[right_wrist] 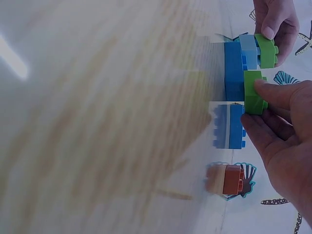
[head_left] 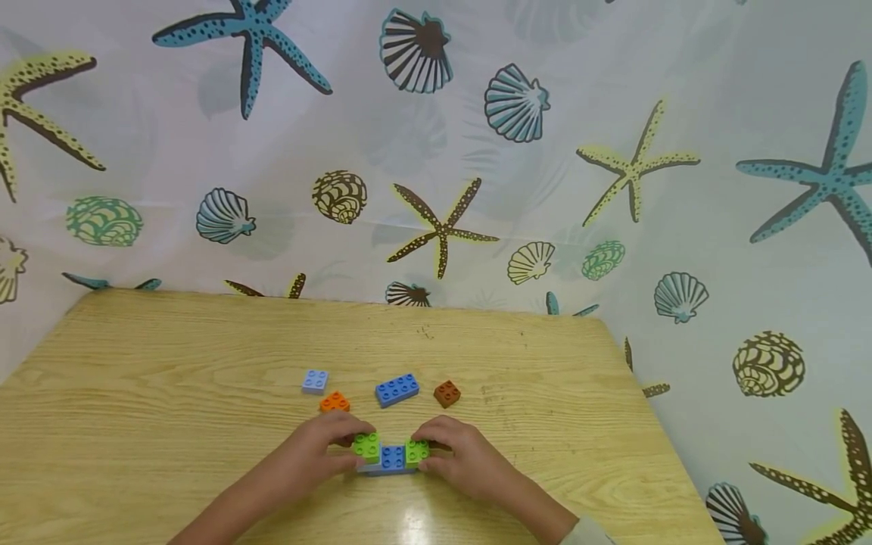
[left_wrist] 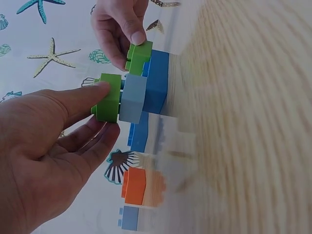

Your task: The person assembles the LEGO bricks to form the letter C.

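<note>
Near the front of the table lies a long blue brick [head_left: 393, 459]. A light blue brick [left_wrist: 132, 97] sits on its left end. My left hand [head_left: 316, 453] pinches a lime green brick [head_left: 366, 448] between thumb and fingers, right over the light blue one, whose studs show in a narrow gap in the left wrist view. My right hand [head_left: 470, 458] pinches a second lime green brick [head_left: 417, 453] at the blue brick's right end; in the left wrist view this one leans slightly. Between the two green bricks, the studs of the blue brick show.
Behind the hands lie a loose light blue brick [head_left: 315, 381], an orange brick [head_left: 334, 402], another long blue brick [head_left: 397, 390] and a brown brick [head_left: 446, 393]. The wooden table [head_left: 170, 363] meets a shell-and-starfish curtain [head_left: 286, 204] at the back and right.
</note>
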Motion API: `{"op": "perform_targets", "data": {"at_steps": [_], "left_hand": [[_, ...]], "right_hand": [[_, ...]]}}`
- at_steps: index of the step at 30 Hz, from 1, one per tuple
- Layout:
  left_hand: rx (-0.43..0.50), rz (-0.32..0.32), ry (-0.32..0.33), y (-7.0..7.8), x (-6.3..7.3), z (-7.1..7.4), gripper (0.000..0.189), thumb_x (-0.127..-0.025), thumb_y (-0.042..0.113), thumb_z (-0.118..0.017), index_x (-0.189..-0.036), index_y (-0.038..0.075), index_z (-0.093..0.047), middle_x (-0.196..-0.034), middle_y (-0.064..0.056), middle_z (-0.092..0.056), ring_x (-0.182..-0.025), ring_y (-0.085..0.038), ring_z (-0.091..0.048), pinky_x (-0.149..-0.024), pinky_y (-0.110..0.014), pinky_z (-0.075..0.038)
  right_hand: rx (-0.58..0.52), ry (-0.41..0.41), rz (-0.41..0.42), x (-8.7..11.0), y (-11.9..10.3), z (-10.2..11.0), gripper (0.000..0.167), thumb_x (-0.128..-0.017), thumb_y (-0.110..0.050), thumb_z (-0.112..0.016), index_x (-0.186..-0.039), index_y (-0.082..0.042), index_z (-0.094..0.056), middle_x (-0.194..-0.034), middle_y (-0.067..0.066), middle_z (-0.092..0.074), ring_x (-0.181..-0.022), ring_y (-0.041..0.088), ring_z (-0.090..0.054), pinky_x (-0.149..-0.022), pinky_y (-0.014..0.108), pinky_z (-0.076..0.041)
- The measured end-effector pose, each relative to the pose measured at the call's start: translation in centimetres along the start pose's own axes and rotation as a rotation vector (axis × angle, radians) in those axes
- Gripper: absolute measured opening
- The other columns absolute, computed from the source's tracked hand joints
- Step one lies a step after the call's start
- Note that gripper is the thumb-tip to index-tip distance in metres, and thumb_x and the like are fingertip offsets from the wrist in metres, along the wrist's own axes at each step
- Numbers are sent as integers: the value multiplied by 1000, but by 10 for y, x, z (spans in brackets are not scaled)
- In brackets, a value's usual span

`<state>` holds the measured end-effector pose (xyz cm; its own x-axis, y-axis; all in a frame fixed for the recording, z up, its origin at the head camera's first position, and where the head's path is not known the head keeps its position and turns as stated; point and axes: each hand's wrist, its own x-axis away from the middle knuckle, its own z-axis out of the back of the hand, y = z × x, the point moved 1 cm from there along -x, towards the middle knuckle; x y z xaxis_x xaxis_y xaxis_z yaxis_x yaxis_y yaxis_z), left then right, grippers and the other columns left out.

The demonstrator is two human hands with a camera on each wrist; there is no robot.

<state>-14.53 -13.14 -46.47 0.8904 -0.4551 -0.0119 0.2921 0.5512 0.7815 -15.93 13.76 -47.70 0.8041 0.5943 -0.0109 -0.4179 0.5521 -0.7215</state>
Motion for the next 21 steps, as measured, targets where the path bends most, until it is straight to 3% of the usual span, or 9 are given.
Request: {"op": "perform_targets", "data": {"at_steps": [6,14,21], "left_hand": [[-3,-21,-6,0,0,-2,37,-91,26,-76,-124,13,-70,-114,4,-64,-100,-16,-60,-82,-25,-54],[-9,11,-21,3,0,-1,35,-91,27,-76,-123,16,-71,-118,4,-66,-105,-16,-62,-88,-35,-56],[-67,12,-8,6,-1,-2,35,-89,21,-78,-123,13,-72,-123,-1,-67,-115,-25,-63,-95,-45,-56]], "right_hand": [[3,6,9,0,0,0,33,-93,-16,-74,-125,-20,-69,-126,-9,-64,-120,8,-59,-104,27,-50],[1,6,16,1,0,-1,33,-93,-16,-74,-126,-19,-69,-127,-8,-64,-119,8,-59,-103,27,-51],[10,7,18,1,-1,-2,33,-93,-16,-73,-126,-19,-69,-127,-8,-64,-120,8,-59,-104,27,-51]]}}
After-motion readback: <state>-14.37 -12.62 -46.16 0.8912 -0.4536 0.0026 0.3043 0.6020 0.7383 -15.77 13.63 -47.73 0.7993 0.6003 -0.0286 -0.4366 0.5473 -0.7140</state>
